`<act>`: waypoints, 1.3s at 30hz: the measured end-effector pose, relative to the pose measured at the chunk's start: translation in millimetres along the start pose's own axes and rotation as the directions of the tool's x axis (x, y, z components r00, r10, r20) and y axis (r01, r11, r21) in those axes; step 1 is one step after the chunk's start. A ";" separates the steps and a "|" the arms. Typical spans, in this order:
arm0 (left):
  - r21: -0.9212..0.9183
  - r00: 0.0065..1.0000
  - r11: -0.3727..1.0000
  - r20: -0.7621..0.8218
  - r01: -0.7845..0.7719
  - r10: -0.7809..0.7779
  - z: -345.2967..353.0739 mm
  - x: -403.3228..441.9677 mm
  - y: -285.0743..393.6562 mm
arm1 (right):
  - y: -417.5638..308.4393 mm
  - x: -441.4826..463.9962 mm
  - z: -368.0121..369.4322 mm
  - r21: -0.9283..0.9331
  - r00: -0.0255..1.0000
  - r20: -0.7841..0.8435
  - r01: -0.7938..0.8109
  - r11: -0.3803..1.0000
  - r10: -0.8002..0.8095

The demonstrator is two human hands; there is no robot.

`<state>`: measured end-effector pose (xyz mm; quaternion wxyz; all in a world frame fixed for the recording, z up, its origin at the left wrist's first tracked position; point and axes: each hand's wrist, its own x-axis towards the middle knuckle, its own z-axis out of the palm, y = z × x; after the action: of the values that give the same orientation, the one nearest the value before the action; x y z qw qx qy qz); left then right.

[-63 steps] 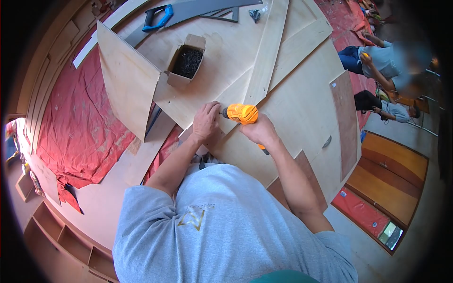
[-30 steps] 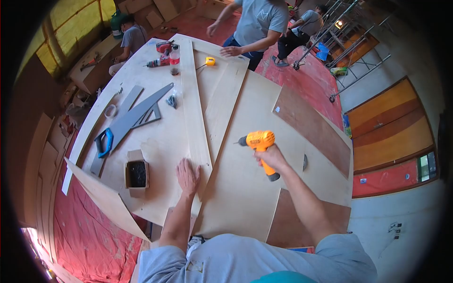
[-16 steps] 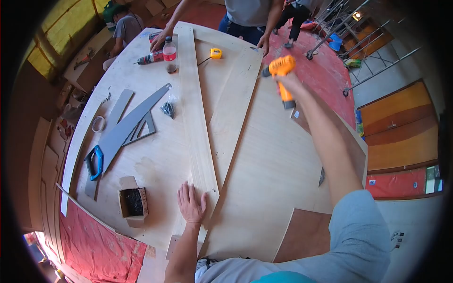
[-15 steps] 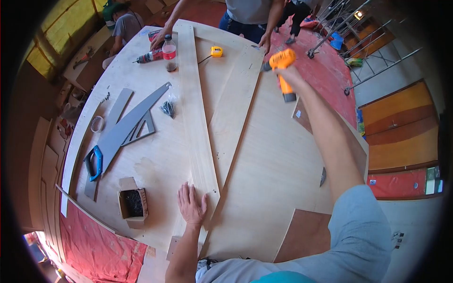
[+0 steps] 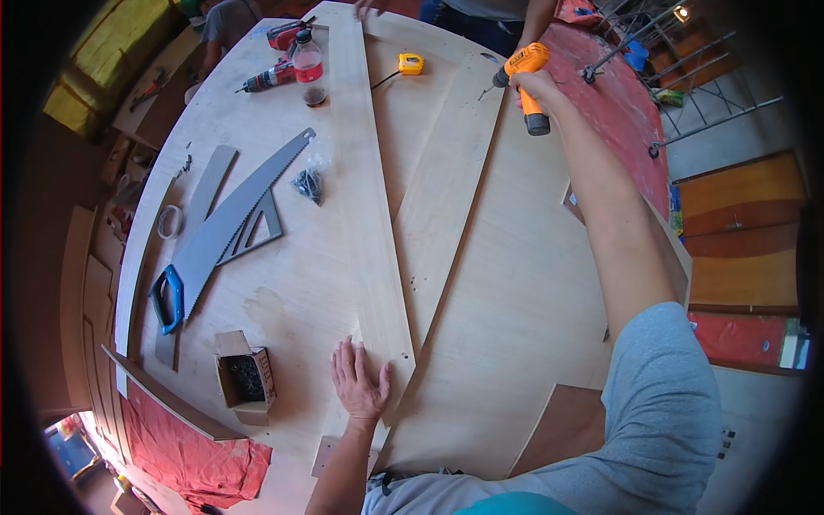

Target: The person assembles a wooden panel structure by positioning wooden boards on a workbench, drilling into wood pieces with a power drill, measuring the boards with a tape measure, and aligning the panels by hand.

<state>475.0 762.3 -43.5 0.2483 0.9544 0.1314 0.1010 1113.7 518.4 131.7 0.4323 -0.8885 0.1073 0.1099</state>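
Observation:
My left hand (image 5: 360, 382) lies flat with fingers spread on the near end of a long pale wooden board (image 5: 371, 215). A second board (image 5: 448, 163) runs off at an angle from under it, so the two form a narrow V. In my right hand (image 5: 537, 86) is an orange cordless drill (image 5: 526, 60), gripped by its handle. Its bit points down and left at the far end of the second board; I cannot tell whether the tip touches the wood.
On the left lie a handsaw (image 5: 225, 230), a triangular square (image 5: 257, 225) and an open box of screws (image 5: 245, 378). Farther back are a red drill (image 5: 270, 77), a bottle (image 5: 306, 60) and a yellow tape measure (image 5: 411, 63). Co-workers stand at the far edge.
My right hand has brought the drill in over the second board's far end. A co-worker's hand has left the red drill for the first board's far end. The view has shifted slightly.

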 end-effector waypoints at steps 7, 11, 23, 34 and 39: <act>-0.004 1.000 1.000 0.001 -0.010 0.010 1.4 -1.3 -2.2 | 0.8 -2.7 -0.6 0.007 0.998 -0.056 -0.014 1.000 0.014; -0.010 1.000 1.000 0.021 0.006 -0.005 0.7 -1.2 -0.7 | -2.2 -0.8 -6.8 0.016 0.999 0.007 -0.034 0.999 0.034; -0.008 1.000 1.000 0.012 0.000 0.000 -0.4 -0.4 0.2 | 0.0 -5.2 -8.0 0.000 1.000 -0.014 0.005 1.000 -0.005; -0.001 1.000 1.000 0.001 -0.007 0.007 -0.9 -1.0 -0.2 | 4.1 -8.8 -0.5 -0.003 0.999 -0.036 -0.018 1.000 0.018; -0.002 1.000 1.000 0.003 -0.014 0.014 -1.1 0.2 0.6 | 1.7 -1.6 -10.3 -0.011 0.997 0.070 -0.017 1.000 0.017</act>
<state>475.0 762.4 -42.2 0.2490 0.9551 0.1245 0.1014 1112.7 509.4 137.1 0.4302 -0.8854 0.0990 0.1454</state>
